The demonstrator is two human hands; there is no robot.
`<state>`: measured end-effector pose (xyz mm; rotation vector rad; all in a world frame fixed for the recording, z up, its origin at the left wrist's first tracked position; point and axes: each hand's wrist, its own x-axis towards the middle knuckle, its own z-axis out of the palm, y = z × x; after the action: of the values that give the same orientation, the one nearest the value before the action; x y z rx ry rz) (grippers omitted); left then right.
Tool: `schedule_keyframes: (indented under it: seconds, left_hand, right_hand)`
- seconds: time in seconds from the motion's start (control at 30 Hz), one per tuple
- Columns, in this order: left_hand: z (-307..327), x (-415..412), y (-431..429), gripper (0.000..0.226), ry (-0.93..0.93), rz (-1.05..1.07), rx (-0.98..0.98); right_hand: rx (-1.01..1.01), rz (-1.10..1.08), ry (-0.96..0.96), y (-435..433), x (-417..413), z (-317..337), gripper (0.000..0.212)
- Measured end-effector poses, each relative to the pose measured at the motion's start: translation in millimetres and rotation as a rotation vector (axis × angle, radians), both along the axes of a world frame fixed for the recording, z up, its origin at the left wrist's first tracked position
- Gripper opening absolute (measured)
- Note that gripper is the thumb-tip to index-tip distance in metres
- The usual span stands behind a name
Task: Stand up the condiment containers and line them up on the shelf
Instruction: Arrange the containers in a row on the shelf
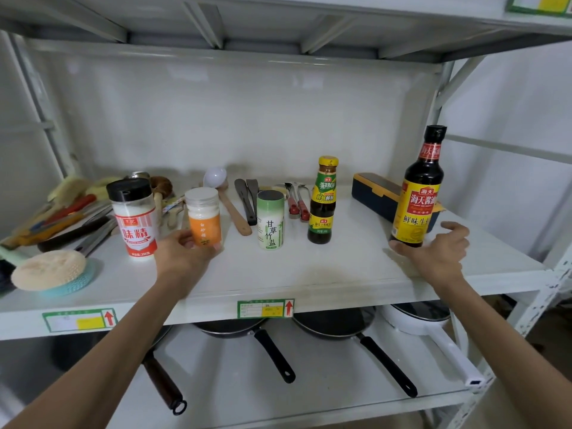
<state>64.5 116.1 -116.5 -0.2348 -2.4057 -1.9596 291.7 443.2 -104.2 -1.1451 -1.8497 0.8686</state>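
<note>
Five condiment containers stand upright in a row on the white shelf (309, 274). From the left: a red-labelled jar with a black lid (134, 216), an orange-labelled jar with a clear lid (204, 216), a green-and-white salt canister (270, 220), a small dark sauce bottle with a yellow cap (322, 201), and a tall soy sauce bottle (418, 193). My left hand (182, 253) grips the base of the orange-labelled jar. My right hand (438, 250) cups the foot of the soy sauce bottle, thumb touching it, fingers spread beside it.
Wooden spoons, spatulas and tongs (247, 199) lie behind the row. Knives and a scrubbing pad (49, 269) crowd the left end. A dark blue box (376, 191) sits behind the soy sauce bottle. Pans (340, 323) hang on the shelf below.
</note>
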Motion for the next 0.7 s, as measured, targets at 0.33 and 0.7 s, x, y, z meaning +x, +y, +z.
schedule_keyframes:
  seconds: [0.33,0.7]
  left_hand:
    - [5.9,7.2,0.3,0.067,0.000,0.012,-0.015]
    - [6.9,8.0,0.2,0.063,-0.031,0.029,0.006]
  right_hand:
    - [-0.035,0.462,-0.016,-66.9,-69.6,2.4,0.065]
    - [-0.074,0.490,0.065,-76.4,-111.8,-3.4,0.052]
